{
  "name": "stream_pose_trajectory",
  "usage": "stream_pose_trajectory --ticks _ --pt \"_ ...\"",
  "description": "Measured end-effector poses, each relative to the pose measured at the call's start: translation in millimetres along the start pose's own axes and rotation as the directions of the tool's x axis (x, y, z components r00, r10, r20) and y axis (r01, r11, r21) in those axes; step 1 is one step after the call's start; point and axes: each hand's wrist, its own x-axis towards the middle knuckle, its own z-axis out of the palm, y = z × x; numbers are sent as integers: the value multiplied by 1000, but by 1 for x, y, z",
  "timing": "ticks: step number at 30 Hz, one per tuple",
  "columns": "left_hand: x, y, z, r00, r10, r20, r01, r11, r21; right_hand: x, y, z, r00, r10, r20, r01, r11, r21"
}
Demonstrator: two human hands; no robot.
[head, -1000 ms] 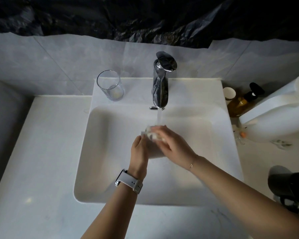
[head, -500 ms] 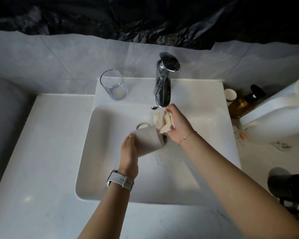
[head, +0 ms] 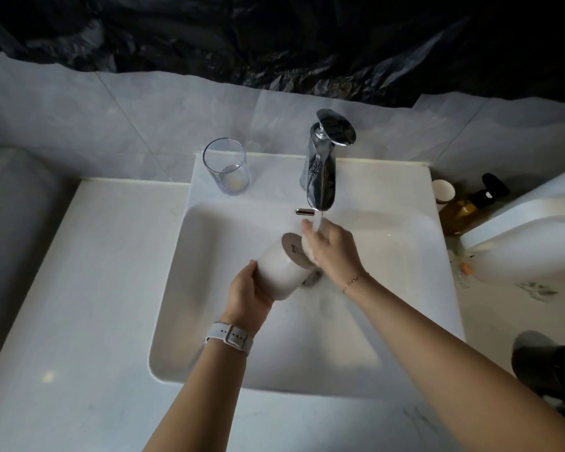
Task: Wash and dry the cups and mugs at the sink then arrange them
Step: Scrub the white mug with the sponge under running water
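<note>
White ceramic fills the middle of the view: a mug [head: 282, 270] lies tilted on its side over the basin of the sink [head: 209, 256], its tan base turned up toward the tap [head: 320, 168]. The left hand [head: 247, 293] grips the mug's lower end, fingers curled round its wall. The right hand [head: 331, 247] presses a pale sponge [head: 309, 247] against the base, fingers closed on it, with the running water falling onto that hand. A clear glass [head: 227, 166] stands upright at the sink's back left corner. Beyond the sink's right edge stand a small paper cup [head: 443, 190] and an amber pump bottle [head: 470, 203].
</note>
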Motion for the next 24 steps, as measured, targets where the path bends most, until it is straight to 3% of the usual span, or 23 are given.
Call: stream_pose_trajectory --ticks 3,7,12,18,22,24 --pt "1 -3 9 1000 -19 -11 19 1000 -22 -14 4 -2 987 -102 122 90 991 102" --pt "0 -8 13 998 -17 -68 17 1000 0 -32 21 -1 858 -492 150 496 868 14" --pt "-9 -24 22 986 -111 -127 110 994 -14 -13 22 -8 895 -441 63 441 897 20" --pt "-9 -31 20 976 -115 -188 113 993 -17 -49 22 -13 790 -597 141 600 800 26" --pt "-10 -30 35 983 -113 -147 114 993 -2 -14 27 -19 882 -469 53 471 882 -27" --pt "-4 -25 35 983 -48 -179 50 999 8 -22 33 -26 886 -463 7 463 885 -45"
